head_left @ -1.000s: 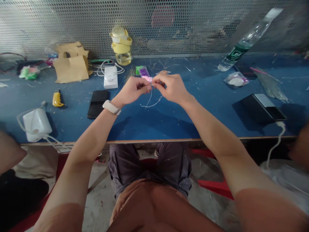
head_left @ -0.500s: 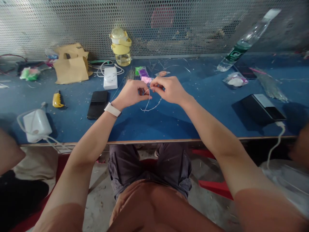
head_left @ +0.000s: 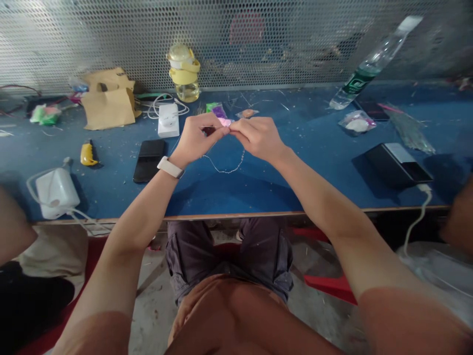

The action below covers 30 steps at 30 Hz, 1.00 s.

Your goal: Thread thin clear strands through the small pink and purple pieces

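A thin, pale twisted wire (head_left: 226,172) hangs in a loop beneath my hands, over the blue table. My left hand (head_left: 199,138), with a light band on the wrist, pinches the wire between thumb and forefinger. Right against it, the fingertips of my right hand (head_left: 258,138) are closed on the wire as well. The fingers cover the spot where the ends meet. Just behind the fingertips shows a pink packet (head_left: 224,122), with a purple packet (head_left: 217,112) and a small packet with brownish contents (head_left: 247,113) beyond.
On the blue table (head_left: 236,197) lie a black phone (head_left: 149,160), a white charger (head_left: 168,120), a yellow-handled cutter (head_left: 87,154) and a black box (head_left: 397,165). A yellow-lidded bottle (head_left: 185,74) and a leaning water bottle (head_left: 369,71) stand by the perforated metal screen (head_left: 281,44). People sit at both sides.
My hands have come together, fingertips now touching. The left hand has turned and its thumb presses against the forefinger. The wire's crossed end has swung into a rounder loop.
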Each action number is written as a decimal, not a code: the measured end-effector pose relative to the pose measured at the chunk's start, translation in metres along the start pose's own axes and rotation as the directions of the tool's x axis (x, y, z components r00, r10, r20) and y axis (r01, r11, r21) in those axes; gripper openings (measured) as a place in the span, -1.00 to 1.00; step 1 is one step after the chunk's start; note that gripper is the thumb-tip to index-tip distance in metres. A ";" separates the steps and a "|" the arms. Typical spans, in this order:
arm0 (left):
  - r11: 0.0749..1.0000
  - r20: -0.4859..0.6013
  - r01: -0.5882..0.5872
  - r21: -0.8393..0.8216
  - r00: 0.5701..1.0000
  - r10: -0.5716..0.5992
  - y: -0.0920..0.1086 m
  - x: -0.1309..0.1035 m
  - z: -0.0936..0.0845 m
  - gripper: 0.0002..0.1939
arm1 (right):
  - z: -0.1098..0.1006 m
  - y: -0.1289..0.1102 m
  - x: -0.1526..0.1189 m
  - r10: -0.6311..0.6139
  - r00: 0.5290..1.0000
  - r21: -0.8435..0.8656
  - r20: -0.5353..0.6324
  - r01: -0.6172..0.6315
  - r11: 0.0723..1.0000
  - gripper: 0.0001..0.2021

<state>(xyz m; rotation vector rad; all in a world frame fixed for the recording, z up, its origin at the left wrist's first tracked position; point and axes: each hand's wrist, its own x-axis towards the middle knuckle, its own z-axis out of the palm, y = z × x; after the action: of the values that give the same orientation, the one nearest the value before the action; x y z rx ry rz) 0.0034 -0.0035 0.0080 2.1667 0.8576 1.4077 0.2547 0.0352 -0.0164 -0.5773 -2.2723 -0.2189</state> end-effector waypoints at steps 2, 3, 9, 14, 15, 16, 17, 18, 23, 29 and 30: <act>0.986 0.069 0.100 -0.135 0.993 -0.091 0.002 0.001 -0.002 -0.50 | 0.000 0.000 0.000 -0.013 1.000 -0.025 -0.007 0.013 1.000 -0.58; 0.966 0.115 0.159 -0.204 0.984 -0.138 0.003 0.002 -0.003 -0.49 | 0.000 0.000 0.000 -0.019 1.000 -0.033 -0.010 0.018 0.999 -0.57; 0.750 0.319 0.434 -0.500 0.897 -0.306 0.004 0.001 -0.006 -0.51 | 0.002 0.000 0.000 -0.021 0.999 -0.011 -0.027 0.020 1.000 -0.51; 0.722 0.297 0.515 -0.462 0.857 -0.422 -0.001 0.001 0.000 -0.40 | -0.002 -0.002 0.002 0.099 0.995 -0.012 -0.025 -0.099 0.995 -0.48; 0.754 0.247 0.504 -0.421 0.864 -0.440 -0.003 0.001 0.002 -0.37 | -0.003 -0.003 0.003 0.143 0.989 -0.010 -0.028 -0.143 0.990 -0.48; 0.800 0.178 0.480 -0.360 0.877 -0.446 -0.005 0.000 0.003 -0.35 | -0.004 -0.003 0.004 0.190 0.981 -0.006 -0.032 -0.190 0.982 -0.49; 0.852 0.094 0.443 -0.278 0.896 -0.435 -0.008 0.000 0.005 -0.34 | -0.005 -0.004 0.004 0.236 0.971 0.000 -0.034 -0.236 0.972 -0.50; 0.901 0.007 0.396 -0.178 0.916 -0.402 -0.011 0.000 0.005 -0.36 | -0.006 -0.005 0.005 0.277 0.960 0.005 -0.033 -0.277 0.961 -0.52; 0.892 -0.186 0.095 0.442 0.982 -0.013 -0.020 -0.004 0.001 -0.66 | -0.007 -0.009 0.008 0.382 0.923 -0.011 0.037 -0.382 0.924 -0.67; 0.795 0.033 -0.198 0.574 0.975 0.219 -0.016 -0.006 0.002 -0.77 | -0.011 -0.016 0.011 0.321 0.944 -0.067 0.073 -0.317 0.946 -0.64; 0.811 0.038 -0.186 0.555 0.979 0.199 -0.014 -0.006 0.002 -0.77 | -0.012 -0.015 0.011 0.303 0.950 -0.075 0.079 -0.297 0.952 -0.61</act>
<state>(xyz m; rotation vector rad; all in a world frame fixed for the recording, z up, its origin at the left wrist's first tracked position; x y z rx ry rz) -0.0004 0.0030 -0.0057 2.7439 1.2064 1.3973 0.2489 0.0214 0.0002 -0.9733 -2.2332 -0.1145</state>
